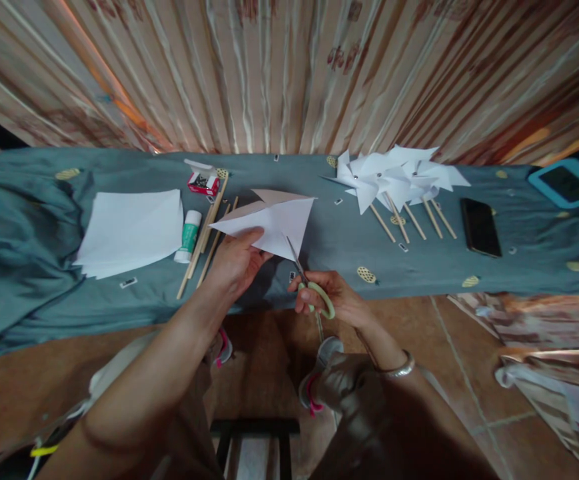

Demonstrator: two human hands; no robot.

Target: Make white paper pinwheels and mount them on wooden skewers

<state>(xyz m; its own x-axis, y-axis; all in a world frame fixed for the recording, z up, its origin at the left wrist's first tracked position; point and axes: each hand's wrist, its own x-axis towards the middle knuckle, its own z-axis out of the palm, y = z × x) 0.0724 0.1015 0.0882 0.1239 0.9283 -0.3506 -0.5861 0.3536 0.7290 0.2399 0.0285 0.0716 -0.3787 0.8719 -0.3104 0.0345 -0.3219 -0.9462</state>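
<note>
Currently pinching the white paper [274, 223] between thumb and fingers of the left hand [239, 263], above the middle of the tabletop [279, 177]. Gripping the scissors [302, 273] in the right hand [336, 297] at the front edge, with one blade over the paper near its front corner. Cannot tell the depth of the cut.

To cut well, hold the sheet taut, keep the left thumb clear of the blade line, follow one straight path and close the blades slowly for a clean edge.

Mind the wooden sticks [204, 235] just beside the left hand. Leave undisturbed the glue stick [188, 237] next to them, the red box [203, 183] near the back edge and the paper stack [132, 230] toward the left end. Keep scraps off the pinwheels [399, 173] along the back edge, right of the middle, off the phone [480, 227] beyond, and off the blue-framed device [569, 183] by the back right corner.
</note>
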